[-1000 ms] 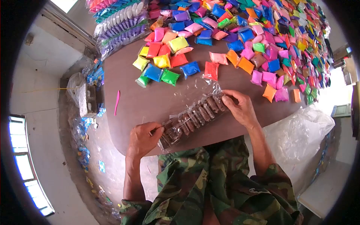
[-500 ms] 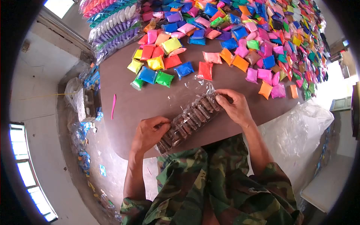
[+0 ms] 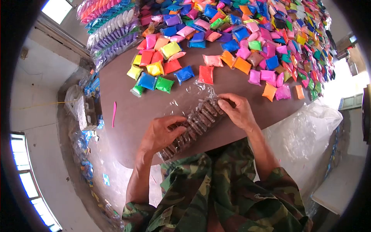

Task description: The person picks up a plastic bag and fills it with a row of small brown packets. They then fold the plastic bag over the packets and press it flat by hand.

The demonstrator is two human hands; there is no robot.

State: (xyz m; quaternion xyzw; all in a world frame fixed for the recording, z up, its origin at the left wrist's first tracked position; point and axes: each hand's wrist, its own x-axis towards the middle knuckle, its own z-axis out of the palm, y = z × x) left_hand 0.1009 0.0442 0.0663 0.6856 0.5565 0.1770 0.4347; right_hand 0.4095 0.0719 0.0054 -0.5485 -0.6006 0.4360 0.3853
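A long clear plastic bag (image 3: 195,121) filled with a row of brown packets lies slantwise at the near edge of the brown table (image 3: 131,112). My left hand (image 3: 160,133) lies over its lower end, fingers spread across the packets. My right hand (image 3: 236,110) grips the upper end, where loose plastic sticks out toward the pile. Beyond the bag lie a red packet (image 3: 206,74), a blue packet (image 3: 184,74) and a green packet (image 3: 164,84), all apart from my hands.
Several small coloured packets (image 3: 266,34) cover the far half of the table. Filled clear sleeves (image 3: 112,31) are stacked at the far left. A pink stick (image 3: 114,113) lies near the left edge. A large clear sack (image 3: 309,131) hangs at the right.
My left hand has slid up from the bag's lower end onto the row of brown packets. My right hand has kept its hold on the upper end. The view has shifted slightly.
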